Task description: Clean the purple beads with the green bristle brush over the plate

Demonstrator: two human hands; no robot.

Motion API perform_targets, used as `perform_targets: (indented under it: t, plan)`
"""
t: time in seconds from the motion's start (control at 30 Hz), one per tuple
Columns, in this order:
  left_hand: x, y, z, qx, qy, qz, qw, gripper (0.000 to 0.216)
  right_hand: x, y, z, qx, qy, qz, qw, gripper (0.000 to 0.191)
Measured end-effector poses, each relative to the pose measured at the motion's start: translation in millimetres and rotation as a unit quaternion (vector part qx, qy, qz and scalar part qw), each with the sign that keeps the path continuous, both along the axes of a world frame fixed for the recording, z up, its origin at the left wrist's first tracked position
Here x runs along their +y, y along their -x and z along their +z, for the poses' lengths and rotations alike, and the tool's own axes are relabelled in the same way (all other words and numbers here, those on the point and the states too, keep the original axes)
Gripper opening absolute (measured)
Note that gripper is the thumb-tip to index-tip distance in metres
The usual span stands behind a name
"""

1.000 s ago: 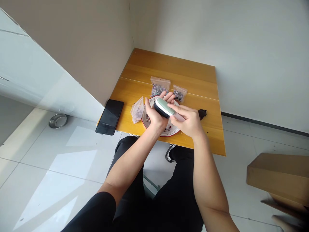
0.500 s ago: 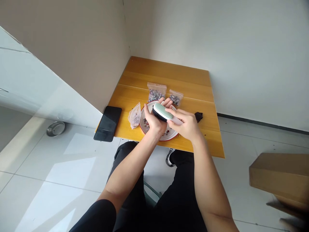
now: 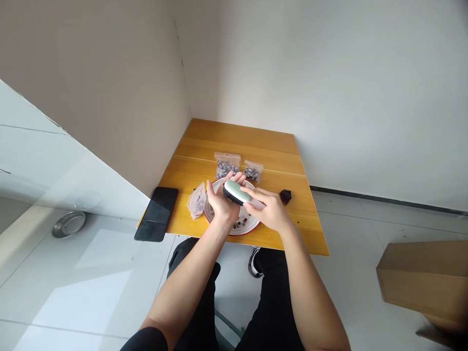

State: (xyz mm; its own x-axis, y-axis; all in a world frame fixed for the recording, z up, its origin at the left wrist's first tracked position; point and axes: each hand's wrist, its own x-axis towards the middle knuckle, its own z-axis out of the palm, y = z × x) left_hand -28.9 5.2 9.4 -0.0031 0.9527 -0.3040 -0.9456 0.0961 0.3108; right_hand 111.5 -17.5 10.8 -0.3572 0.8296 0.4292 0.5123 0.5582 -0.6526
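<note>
My right hand (image 3: 269,210) grips the pale handle of a brush (image 3: 237,192) with a green top and black bristles. The bristles press onto the upturned palm of my left hand (image 3: 221,200), whose fingers are stretched out. Both hands hover over a red-rimmed white plate (image 3: 247,225) holding small beads, near the front edge of a yellow wooden table (image 3: 278,229).
Behind the plate lie two clear bags of beads (image 3: 226,165) (image 3: 252,171); another bag (image 3: 196,200) lies left of it. A black phone (image 3: 156,220) overhangs the table's left front corner. A dark lump (image 3: 285,196) sits to the right. A cardboard box (image 3: 426,278) and metal bowl (image 3: 68,224) are on the floor.
The view has tilted up, so table and hands sit lower and smaller in the picture. The brush stays on my left palm, shifted slightly along it.
</note>
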Motion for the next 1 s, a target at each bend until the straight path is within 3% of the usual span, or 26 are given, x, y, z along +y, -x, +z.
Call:
perform_targets:
  t: [0.17, 0.4, 0.73, 1.0]
  plan:
    - [0, 1, -2.6, 0.019, 0.022, 0.005, 1.0, 0.073, -3, -3, -2.0, 0.011, 0.011, 0.018, 1.0, 0.046]
    - [1, -4, -3.9, 0.001, 0.018, 0.008, 1.0, 0.071, -2, -1, -0.9, -0.029, -0.009, -0.021, 0.999, 0.047]
    - [-2, -9, -3.4, 0.015, 0.021, 0.026, 0.999, 0.07, -1, -3, -3.5, -0.019, -0.014, -0.02, 1.0, 0.045]
    - [-5, -11, -5.8, 0.035, 0.03, 0.024, 0.999, 0.072, -4, -7, -0.1, -0.011, 0.039, 0.003, 0.999, 0.045]
